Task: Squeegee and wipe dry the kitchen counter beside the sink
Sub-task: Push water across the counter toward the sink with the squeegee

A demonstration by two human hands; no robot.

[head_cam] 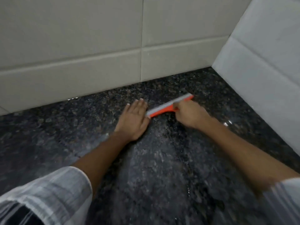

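An orange squeegee point(164, 109) with a grey blade lies blade-down on the dark speckled granite counter point(154, 168), running diagonally toward the back right corner. My right hand point(190, 115) is closed around its handle, hiding most of it. My left hand point(134, 120) rests flat on the counter, fingers together and stretched out, its edge touching the blade's left end. Wet streaks and small drops glint on the stone near the hands and toward the front.
A beige tiled wall point(97, 62) runs along the back of the counter and a white tiled wall point(263, 78) closes the right side, forming a corner behind the squeegee. Water glints at the back wall's base point(73, 98). No sink shows.
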